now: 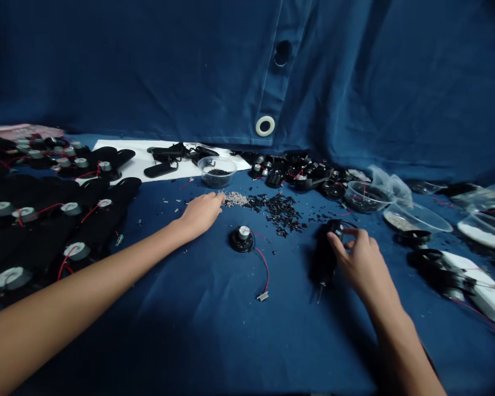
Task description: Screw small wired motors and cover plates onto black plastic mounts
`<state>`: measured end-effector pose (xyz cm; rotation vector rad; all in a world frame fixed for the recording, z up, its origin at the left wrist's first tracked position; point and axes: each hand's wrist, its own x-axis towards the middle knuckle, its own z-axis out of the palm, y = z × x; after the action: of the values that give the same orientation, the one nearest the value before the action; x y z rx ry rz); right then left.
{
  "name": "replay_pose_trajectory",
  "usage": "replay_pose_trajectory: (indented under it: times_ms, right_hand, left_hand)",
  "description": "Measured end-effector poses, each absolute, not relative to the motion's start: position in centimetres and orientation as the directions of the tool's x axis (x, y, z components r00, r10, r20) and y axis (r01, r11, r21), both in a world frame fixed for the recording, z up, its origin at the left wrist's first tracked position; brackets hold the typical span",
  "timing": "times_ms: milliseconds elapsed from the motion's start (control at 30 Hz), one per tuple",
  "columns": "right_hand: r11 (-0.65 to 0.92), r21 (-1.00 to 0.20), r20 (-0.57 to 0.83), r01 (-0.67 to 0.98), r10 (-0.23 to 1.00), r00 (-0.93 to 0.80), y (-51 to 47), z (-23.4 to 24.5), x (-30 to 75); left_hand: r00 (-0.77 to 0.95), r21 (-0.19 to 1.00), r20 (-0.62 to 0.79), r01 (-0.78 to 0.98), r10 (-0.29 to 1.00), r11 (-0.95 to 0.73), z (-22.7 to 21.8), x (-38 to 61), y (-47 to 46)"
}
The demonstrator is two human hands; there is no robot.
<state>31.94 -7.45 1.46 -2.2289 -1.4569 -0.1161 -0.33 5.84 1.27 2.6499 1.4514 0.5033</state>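
- Though the left hand bunches at small silvery parts, its grip is unclear.
- Right hand pinches a black screwdriver, tip toward the worktop's near edge.

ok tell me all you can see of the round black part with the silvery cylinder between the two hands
The round black part with the silvery cylinder lies on the blue cloth, untouched by the left hand or right hand. Its disc-like base looks plastic; the metal-looking cylinder stands up from it. A thin red wire curves from its right side toward the viewer, ending at a small greyish piece on the cloth; a shorter reddish wire sticks out above.
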Motion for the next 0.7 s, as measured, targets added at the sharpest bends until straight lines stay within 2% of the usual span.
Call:
replay_pose_trajectory:
  times_ms: [133,233,333,567,633,700]
  right_hand:
    - [-0.546,-0.394,-0.019,0.74,0.809,0.587,-8.4,-0.1,33.3]
    - [-0.579,-0.38,-0.068,0.721,0.795,0.602,-8.0,0.2,33.0]
    - [-0.547,-0.51,-0.105,0.664,0.806,0.583,-7.2,0.7,32.6]
    - [-0.353,-0.839,-0.12,0.414,0.862,0.492,-7.7,1.4,33.2]
    - [-0.221,-0.914,-0.031,0.34,0.875,0.483,-8.2,2.6,33.4]
    - [-0.04,-0.942,0.124,0.333,0.882,0.455,-8.3,4.3,33.2]
  left_hand:
    - [0.498,0.276,0.266,0.781,0.825,-0.56,0.1,-0.5,7.4]
    - [0.502,0.314,0.284,0.756,0.817,-0.574,-0.3,-0.9,7.9]
    - [0.501,0.35,0.3,0.733,0.812,-0.583,-0.4,-1.0,8.2]
    - [0.369,0.513,0.356,0.69,0.859,-0.51,1.3,-0.3,6.0]
    - [0.304,0.578,0.381,0.659,0.873,-0.482,2.4,0.1,4.3]
    - [0.26,0.63,0.405,0.616,0.877,-0.473,3.7,0.5,2.4]
